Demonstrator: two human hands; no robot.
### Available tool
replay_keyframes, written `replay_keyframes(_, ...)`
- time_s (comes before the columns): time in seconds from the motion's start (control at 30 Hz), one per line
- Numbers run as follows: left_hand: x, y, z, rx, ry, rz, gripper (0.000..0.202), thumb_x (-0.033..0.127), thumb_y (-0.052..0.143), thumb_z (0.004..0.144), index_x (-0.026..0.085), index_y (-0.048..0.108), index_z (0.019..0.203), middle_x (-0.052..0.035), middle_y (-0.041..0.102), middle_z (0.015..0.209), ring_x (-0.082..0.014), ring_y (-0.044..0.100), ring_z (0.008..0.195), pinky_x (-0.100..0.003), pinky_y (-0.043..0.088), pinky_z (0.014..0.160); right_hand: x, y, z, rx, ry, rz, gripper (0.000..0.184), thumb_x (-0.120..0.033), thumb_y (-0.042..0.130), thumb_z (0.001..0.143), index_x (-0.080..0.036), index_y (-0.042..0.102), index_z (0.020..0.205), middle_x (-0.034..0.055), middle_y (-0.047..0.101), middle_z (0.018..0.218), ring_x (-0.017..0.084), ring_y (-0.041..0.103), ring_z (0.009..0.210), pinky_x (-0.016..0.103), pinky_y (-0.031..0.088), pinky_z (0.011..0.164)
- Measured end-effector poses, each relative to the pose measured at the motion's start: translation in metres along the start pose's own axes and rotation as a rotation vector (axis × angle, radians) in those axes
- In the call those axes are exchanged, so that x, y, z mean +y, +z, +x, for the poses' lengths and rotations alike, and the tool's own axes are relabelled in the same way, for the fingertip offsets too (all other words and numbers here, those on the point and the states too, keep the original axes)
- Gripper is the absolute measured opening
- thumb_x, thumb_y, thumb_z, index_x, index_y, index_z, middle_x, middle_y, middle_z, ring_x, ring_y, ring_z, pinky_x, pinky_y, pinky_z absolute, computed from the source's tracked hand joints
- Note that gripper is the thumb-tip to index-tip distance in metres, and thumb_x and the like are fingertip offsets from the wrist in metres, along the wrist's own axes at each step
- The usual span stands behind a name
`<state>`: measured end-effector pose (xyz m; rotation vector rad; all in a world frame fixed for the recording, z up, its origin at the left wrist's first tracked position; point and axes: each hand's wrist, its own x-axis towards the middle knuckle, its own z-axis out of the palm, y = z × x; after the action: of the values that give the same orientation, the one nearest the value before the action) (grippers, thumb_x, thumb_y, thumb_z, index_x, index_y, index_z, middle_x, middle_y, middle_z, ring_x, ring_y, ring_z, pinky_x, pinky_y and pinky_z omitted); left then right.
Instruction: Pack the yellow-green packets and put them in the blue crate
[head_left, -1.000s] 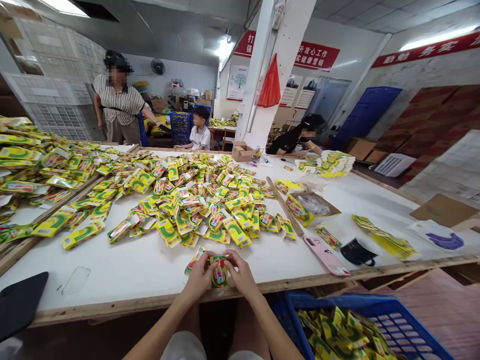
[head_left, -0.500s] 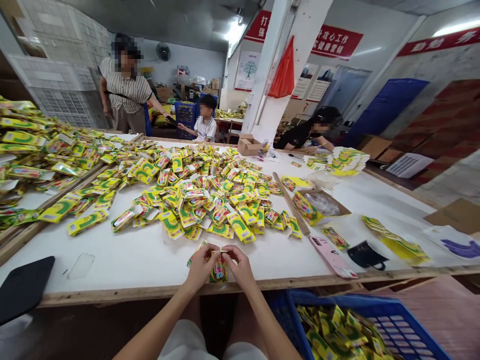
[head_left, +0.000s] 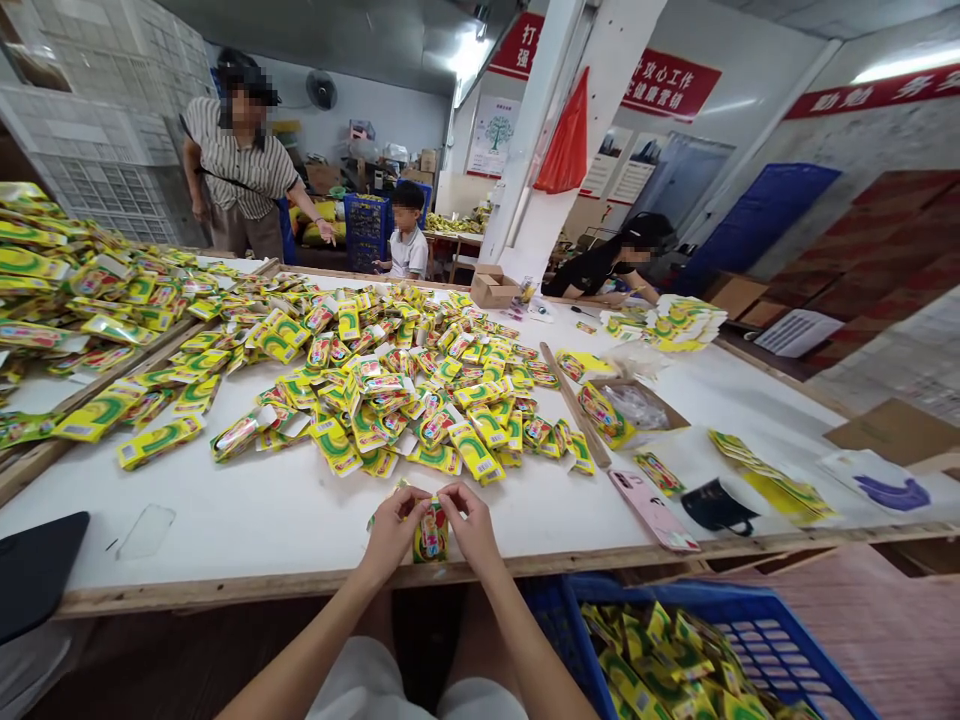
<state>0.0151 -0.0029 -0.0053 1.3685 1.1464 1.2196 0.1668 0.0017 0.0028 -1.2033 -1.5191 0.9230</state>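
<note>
Your hands (head_left: 395,528) pinch the box (head_left: 430,537) by its top, nearer you than the pile (head_left: 390,400); uneven pressure might crease it.

From packet (head_left: 430,535) at tabletop (head_left: 262,520) edge: packet heap (head_left: 397,400), twelve o'clock; phone (head_left: 654,512), three o'clock; crate (head_left: 720,600), four o'clock, below tabletop.

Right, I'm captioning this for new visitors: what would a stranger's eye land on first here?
Probably the heap of yellow-and-green printed packets sprawled across the white tabletop. Next, the bright red plastic bag hanging against the white pillar beyond it. Nearer, the left hand and right hand hold a small yellow-and-red packet near the front edge.
</note>
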Motion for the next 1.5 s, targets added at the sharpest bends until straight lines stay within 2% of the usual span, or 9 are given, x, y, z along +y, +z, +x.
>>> replay_keyframes(0.27,0.006,-0.017,-0.012,-0.03,0.18,0.289,0.025,0.034,0.05,0.086,0.023,0.065,0.103,-0.0082,0.064,0.106,-0.0232,0.056,0.104,-0.037,0.042,0.093,-0.009,-0.008,-0.02,0.063,0.0,-0.015,0.024,-0.042,0.055,0.084,-0.019,0.061,0.086,0.0053,0.068,0.084,0.021,0.064,0.08,0.032,0.051,0.073)
replay_keyframes(0.47,-0.006,-0.038,-0.021,0.081,-0.026,0.821,0.053,0.028,0.068,0.067,0.016,0.052,0.115,-0.0121,0.057,0.11,-0.0318,0.049,0.108,-0.046,0.037,0.092,-0.021,-0.147,-0.077,0.533,-0.046,-0.774,0.043,-0.056,0.045,0.083,-0.017,0.064,0.087,0.0114,0.066,0.084,0.027,0.059,0.077,0.04,0.046,0.074)
replay_keyframes(0.6,-0.004,-0.038,-0.016,-0.012,0.034,0.629,0.05,0.012,0.06,0.067,0.018,0.045,0.115,-0.0095,0.056,0.112,-0.0247,0.053,0.104,-0.039,0.041,0.09,-0.014,-0.197,-0.102,0.585,-0.074,-0.988,0.05,-0.062,0.042,0.081,-0.017,0.064,0.08,0.0141,0.066,0.079,0.031,0.059,0.076,0.045,0.046,0.074)
replay_keyframes(0.67,0.002,-0.036,-0.01,-0.078,0.084,0.449,0.053,0.007,0.055,0.068,0.021,0.041,0.117,-0.0063,0.057,0.109,-0.0194,0.057,0.094,-0.033,0.046,0.082,-0.015,-0.175,-0.098,0.488,-0.052,-0.864,0.041,-0.055,0.045,0.083,-0.019,0.064,0.084,0.0119,0.067,0.085,0.028,0.061,0.081,0.041,0.048,0.076)
replay_keyframes(0.83,0.022,-0.032,0.002,-0.236,0.135,0.223,0.05,0.005,0.053,0.069,0.025,0.042,0.113,-0.0005,0.059,0.094,-0.0149,0.057,0.083,-0.031,0.048,0.078,-0.027,-0.059,-0.052,0.103,-0.129,-0.553,0.026,-0.036,0.054,0.083,-0.024,0.065,0.104,0.0075,0.064,0.114,0.025,0.057,0.108,0.04,0.044,0.094)
replay_keyframes(0.97,0.029,-0.031,0.002,-0.183,0.177,0.099,0.043,0.009,0.056,0.073,0.024,0.044,0.111,-0.0041,0.056,0.106,-0.0163,0.059,0.092,-0.033,0.048,0.084,-0.026,0.001,-0.02,-0.124,-0.089,-0.292,0.025,-0.025,0.055,0.081,-0.024,0.063,0.105,0.0058,0.068,0.104,0.024,0.061,0.098,0.038,0.047,0.087)
replay_keyframes(1.13,0.012,-0.028,-0.007,0.206,0.077,0.004,0.045,0.026,0.066,0.075,0.023,0.04,0.111,-0.007,0.051,0.114,-0.02,0.059,0.1,-0.038,0.048,0.088,-0.004,0.026,-0.015,0.054,0.045,0.119,0.023,-0.031,0.058,0.081,-0.021,0.051,0.101,0.0037,0.067,0.087,0.019,0.065,0.077,0.028,0.051,0.066)
replay_keyframes(1.33,-0.002,-0.02,-0.021,-0.045,-0.052,-0.122,0.044,0.029,0.057,0.082,0.026,0.036,0.121,-0.0043,0.061,0.101,-0.0176,0.066,0.081,-0.031,0.053,0.07,0.003,0.028,-0.029,0.013,0.07,0.136,0.039,-0.031,0.058,0.082,-0.023,0.044,0.117,0.0028,0.064,0.092,0.017,0.065,0.075,0.027,0.052,0.065)
replay_keyframes(1.5,0.002,-0.026,-0.02,-0.158,-0.054,-0.117,0.043,0.029,0.056,0.082,0.025,0.043,0.123,-0.0063,0.063,0.107,-0.0176,0.067,0.08,-0.029,0.053,0.07,0.001,0.017,-0.023,-0.089,0.044,0.058,0.026,-0.032,0.053,0.086,-0.022,0.056,0.11,0.0035,0.065,0.093,0.017,0.064,0.076,0.028,0.052,0.07)
